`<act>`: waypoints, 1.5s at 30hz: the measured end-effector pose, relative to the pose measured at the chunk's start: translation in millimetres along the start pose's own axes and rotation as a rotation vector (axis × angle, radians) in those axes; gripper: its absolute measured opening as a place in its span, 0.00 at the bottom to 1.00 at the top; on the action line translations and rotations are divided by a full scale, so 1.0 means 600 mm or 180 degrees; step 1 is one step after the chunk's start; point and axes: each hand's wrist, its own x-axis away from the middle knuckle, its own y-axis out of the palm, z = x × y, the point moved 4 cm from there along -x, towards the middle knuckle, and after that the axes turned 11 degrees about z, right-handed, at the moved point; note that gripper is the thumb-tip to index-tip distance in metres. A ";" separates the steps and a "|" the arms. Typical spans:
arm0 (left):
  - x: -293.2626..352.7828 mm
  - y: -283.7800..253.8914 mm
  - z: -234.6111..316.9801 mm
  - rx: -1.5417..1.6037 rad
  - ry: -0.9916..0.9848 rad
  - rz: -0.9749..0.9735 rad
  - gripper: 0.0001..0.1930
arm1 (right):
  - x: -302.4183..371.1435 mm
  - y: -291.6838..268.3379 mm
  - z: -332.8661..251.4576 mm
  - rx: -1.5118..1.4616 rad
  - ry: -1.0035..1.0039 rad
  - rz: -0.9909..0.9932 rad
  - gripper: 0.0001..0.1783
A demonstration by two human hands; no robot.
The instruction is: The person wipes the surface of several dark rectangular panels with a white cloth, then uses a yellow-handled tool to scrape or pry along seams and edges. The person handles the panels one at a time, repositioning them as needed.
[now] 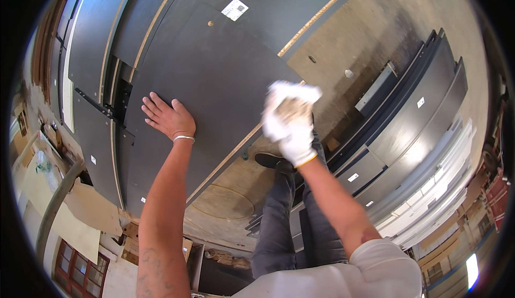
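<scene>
My bare left hand (169, 117) lies flat on a large dark grey board (214, 73), its fingers stretched out. A thin light band circles that wrist. My right hand (296, 141) wears a white work glove with a yellow cuff edge and is closed on a crumpled white cloth (279, 97) with a brownish patch. Motion blurs this hand and the cloth, which are over the board's right edge; whether the cloth touches the board I cannot tell. The board's bare chipboard edge (225, 161) shows along its right side. Near its far end is a white label (234, 9).
More dark boards (96, 41) lean in a stack at the left. On the right, several dark boards (418, 116) stand in a row beside white ones (429, 191). Between them lies a stained concrete floor (332, 57), with my shoe (268, 160) on it. A curved pole (53, 207) rises at the lower left.
</scene>
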 end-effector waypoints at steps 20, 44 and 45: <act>-0.009 -0.030 0.019 0.0159 -0.0133 -0.0288 0.42 | -0.362 0.172 -0.187 0.0741 -0.1514 0.0313 0.27; -0.007 -0.024 0.013 0.0169 -0.0042 -0.0203 0.42 | -0.184 0.065 -0.108 0.1076 -0.0187 0.0264 0.26; -0.007 -0.022 0.013 0.0150 -0.0022 -0.0164 0.42 | -0.219 0.105 -0.130 0.0753 -0.0235 0.0378 0.26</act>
